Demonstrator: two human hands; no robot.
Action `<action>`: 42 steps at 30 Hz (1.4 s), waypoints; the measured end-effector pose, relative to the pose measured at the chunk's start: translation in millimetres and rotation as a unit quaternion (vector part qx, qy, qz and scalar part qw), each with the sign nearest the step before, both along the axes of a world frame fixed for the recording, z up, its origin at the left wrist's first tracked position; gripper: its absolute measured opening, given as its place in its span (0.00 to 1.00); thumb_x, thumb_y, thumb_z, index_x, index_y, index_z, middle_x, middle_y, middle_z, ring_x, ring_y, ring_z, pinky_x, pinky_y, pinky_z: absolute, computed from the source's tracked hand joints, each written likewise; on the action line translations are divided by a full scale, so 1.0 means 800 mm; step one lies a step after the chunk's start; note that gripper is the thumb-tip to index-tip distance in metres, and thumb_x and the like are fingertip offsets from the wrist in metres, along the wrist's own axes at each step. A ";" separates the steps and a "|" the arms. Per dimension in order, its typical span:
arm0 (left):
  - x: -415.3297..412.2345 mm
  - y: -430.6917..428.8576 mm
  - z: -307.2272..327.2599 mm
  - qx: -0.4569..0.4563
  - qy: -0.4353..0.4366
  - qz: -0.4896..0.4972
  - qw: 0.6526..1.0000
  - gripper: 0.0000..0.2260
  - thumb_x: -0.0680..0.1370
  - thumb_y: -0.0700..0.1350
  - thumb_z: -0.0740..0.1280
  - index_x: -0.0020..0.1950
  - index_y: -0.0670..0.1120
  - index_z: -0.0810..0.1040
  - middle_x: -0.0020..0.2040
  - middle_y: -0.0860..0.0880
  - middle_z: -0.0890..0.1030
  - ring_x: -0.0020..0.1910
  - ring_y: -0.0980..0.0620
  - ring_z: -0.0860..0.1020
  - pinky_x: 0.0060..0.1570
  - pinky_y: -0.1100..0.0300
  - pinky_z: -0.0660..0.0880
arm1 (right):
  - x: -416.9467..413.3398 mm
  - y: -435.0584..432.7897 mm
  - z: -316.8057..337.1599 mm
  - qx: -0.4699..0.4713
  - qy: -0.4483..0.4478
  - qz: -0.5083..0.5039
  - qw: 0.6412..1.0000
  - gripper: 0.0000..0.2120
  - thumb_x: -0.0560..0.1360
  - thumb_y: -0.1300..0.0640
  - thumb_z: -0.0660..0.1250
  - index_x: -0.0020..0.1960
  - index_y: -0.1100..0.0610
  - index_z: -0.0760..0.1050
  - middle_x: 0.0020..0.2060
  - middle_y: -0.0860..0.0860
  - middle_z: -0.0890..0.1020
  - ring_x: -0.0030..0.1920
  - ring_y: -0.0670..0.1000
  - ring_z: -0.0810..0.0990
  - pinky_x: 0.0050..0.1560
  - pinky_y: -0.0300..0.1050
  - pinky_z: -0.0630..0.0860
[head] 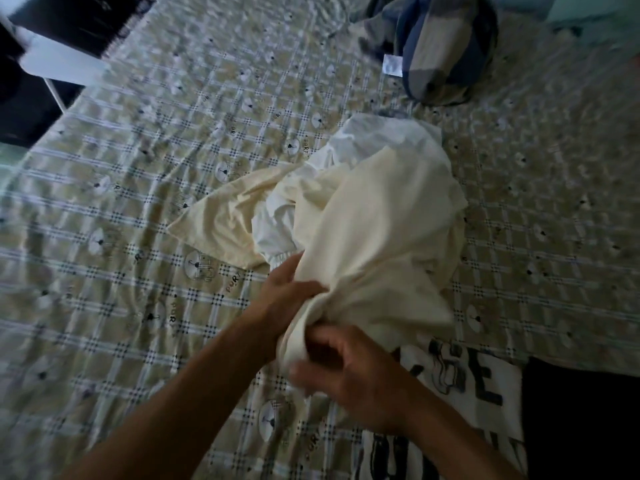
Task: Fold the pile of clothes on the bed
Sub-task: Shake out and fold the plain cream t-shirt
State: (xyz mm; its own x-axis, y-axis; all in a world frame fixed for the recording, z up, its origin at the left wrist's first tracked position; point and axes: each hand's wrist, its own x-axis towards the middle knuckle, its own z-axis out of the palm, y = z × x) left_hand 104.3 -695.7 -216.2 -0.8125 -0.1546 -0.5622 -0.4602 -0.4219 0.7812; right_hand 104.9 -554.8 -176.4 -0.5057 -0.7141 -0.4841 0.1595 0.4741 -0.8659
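Two pale garments lie heaped in the middle of the bed [138, 202]: a cream garment [374, 230] on top, a white garment [377, 136] crumpled under and behind it. No folded piece in sight.

Judged: task near its start. First piece only being picked out of the heap; both pieces left to fold.

Cream garment bunched. One flap lies flat on the checked sheet to the left, near end raised off the bed.

Left hand [289, 292]: fingers curled into a gathered fold of the cream cloth, firm grip.

Right hand [349, 372]: just below the left, blurred. Fingers bent round the same cloth's lower edge; reads as a pinch, thumb unclear.

Blue checked bundle [446, 46] far up the bed, well apart from the heap. Clothing or bedding, cannot tell.

Printed white cloth [460, 393] at the near edge by the right forearm, possibly the person's own shirt.
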 end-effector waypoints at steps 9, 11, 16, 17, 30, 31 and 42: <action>0.085 -0.035 0.187 -0.155 0.202 -0.102 0.961 0.16 0.74 0.36 0.59 0.46 0.48 0.85 0.39 0.50 0.84 0.38 0.54 0.81 0.37 0.60 0.77 | 0.029 0.051 0.089 -0.095 -0.299 -0.411 0.856 0.35 0.65 0.32 0.71 0.66 0.52 0.76 0.59 0.56 0.83 0.61 0.59 0.81 0.62 0.66 0.75; 0.117 -0.023 0.237 -0.223 0.207 -0.191 0.933 0.21 0.74 0.36 0.59 0.45 0.60 0.84 0.40 0.59 0.85 0.39 0.62 0.82 0.39 0.66 0.78 | 0.035 0.045 0.120 -0.151 -0.372 -0.415 0.816 0.31 0.75 0.33 0.61 0.71 0.50 0.73 0.66 0.58 0.78 0.67 0.63 0.76 0.66 0.72 0.67; 0.185 -0.011 0.289 -0.311 0.176 -0.349 0.866 0.17 0.74 0.39 0.65 0.56 0.59 0.81 0.49 0.64 0.82 0.50 0.69 0.79 0.47 0.74 0.72 | 0.054 0.001 0.194 -0.059 -0.266 -0.449 0.851 0.19 0.77 0.53 0.65 0.63 0.63 0.79 0.55 0.63 0.83 0.54 0.64 0.83 0.54 0.58 0.79; 0.195 -0.015 0.300 -0.302 0.147 -0.338 0.879 0.14 0.74 0.47 0.66 0.57 0.61 0.79 0.51 0.65 0.81 0.52 0.68 0.78 0.49 0.73 0.71 | 0.055 -0.007 0.213 -0.034 -0.212 -0.456 0.864 0.17 0.75 0.58 0.68 0.62 0.63 0.79 0.52 0.62 0.84 0.52 0.64 0.83 0.49 0.56 0.81; 0.197 -0.019 0.469 -0.003 0.079 0.070 0.994 0.15 0.72 0.41 0.71 0.59 0.40 0.80 0.47 0.38 0.84 0.42 0.40 0.84 0.37 0.50 0.82 | 0.206 0.015 0.464 -0.046 0.137 0.025 0.989 0.19 0.74 0.60 0.65 0.63 0.46 0.79 0.54 0.44 0.85 0.57 0.42 0.81 0.63 0.43 0.76; 0.198 -0.021 0.476 -0.052 0.102 0.086 0.990 0.16 0.67 0.38 0.71 0.55 0.41 0.81 0.45 0.39 0.85 0.41 0.40 0.83 0.36 0.51 0.81 | 0.204 0.032 0.476 -0.037 0.150 0.047 0.987 0.17 0.75 0.59 0.67 0.61 0.46 0.81 0.53 0.43 0.85 0.56 0.41 0.82 0.62 0.42 0.77; 0.182 -0.010 0.651 -0.297 0.313 -0.010 0.902 0.22 0.68 0.24 0.62 0.30 0.49 0.83 0.26 0.55 0.80 0.29 0.59 0.79 0.29 0.68 0.75 | 0.056 0.129 0.563 -0.113 0.475 -0.134 0.862 0.44 0.71 0.59 0.76 0.78 0.42 0.56 0.74 0.44 0.63 0.72 0.37 0.63 0.66 0.38 0.71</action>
